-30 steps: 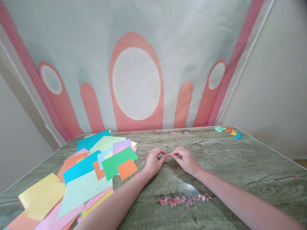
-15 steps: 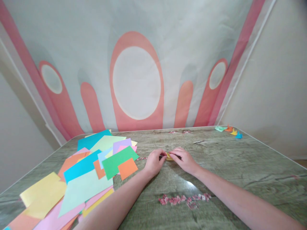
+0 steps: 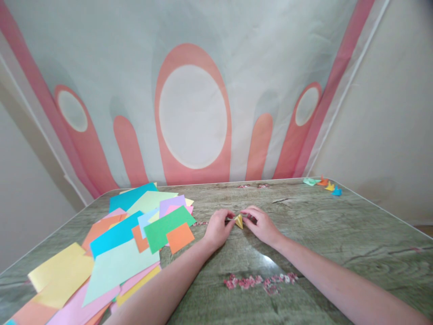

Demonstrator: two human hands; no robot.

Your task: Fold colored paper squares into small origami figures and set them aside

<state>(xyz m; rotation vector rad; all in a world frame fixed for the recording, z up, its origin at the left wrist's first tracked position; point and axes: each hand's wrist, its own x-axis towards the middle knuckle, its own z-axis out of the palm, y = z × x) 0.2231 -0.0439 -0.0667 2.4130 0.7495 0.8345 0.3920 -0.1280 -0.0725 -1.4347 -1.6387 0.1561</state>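
Note:
A small piece of folded yellow paper, creased to a point at its lower end, is between my two hands just above the wood-patterned table. My left hand pinches its left side with thumb and forefinger. On the other side, my right hand has curled fingers, with thumb and forefinger at the paper's right edge. The fingertips partly cover the upper part of the paper.
Loose sheets of coloured paper, such as a green sheet and a small orange sheet, overlap on the left. Several small folded paper figures, among them a blue one, stand at the far right. A patterned backdrop hangs behind.
The folded yellow paper has turned from lying flat sideways to pointing downward, and more of it shows. My right fingers have shifted slightly apart; the left hand has hardly moved.

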